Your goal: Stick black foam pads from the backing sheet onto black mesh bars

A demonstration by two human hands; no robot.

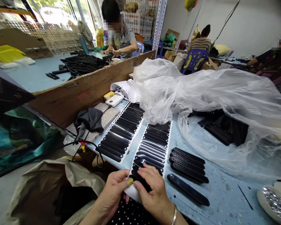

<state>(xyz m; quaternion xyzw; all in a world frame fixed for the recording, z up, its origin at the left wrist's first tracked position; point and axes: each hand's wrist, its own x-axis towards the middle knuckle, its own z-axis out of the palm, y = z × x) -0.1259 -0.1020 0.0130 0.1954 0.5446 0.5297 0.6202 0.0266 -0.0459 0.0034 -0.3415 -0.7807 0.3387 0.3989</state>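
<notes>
A white backing sheet of long black adhesive strips (pixel 152 145) lies at the table's front edge, its near end bent up. My left hand (pixel 113 190) pinches that near end at its left side, and a yellowish covering shows on the thumb tip. Over the same end my right hand (pixel 154 187) is curled, thumb and fingers closing around a black strip (pixel 144 185); whether it is off the backing I cannot tell. A second sheet of strips (pixel 118 132) lies to the left. Right of my hands are a smooth black bar (pixel 188 189) and several black textured bars (pixel 188 165) in a row.
A big clear plastic bag (pixel 213 90) with black pieces (pixel 224 128) covers the back right. A wooden board (pixel 89 79) edges the left side. An open sack (pixel 49 187) stands below left, near a dark cable (pixel 84 141). A dish of shiny stones (pixel 275 200) sits right. Other people work beyond.
</notes>
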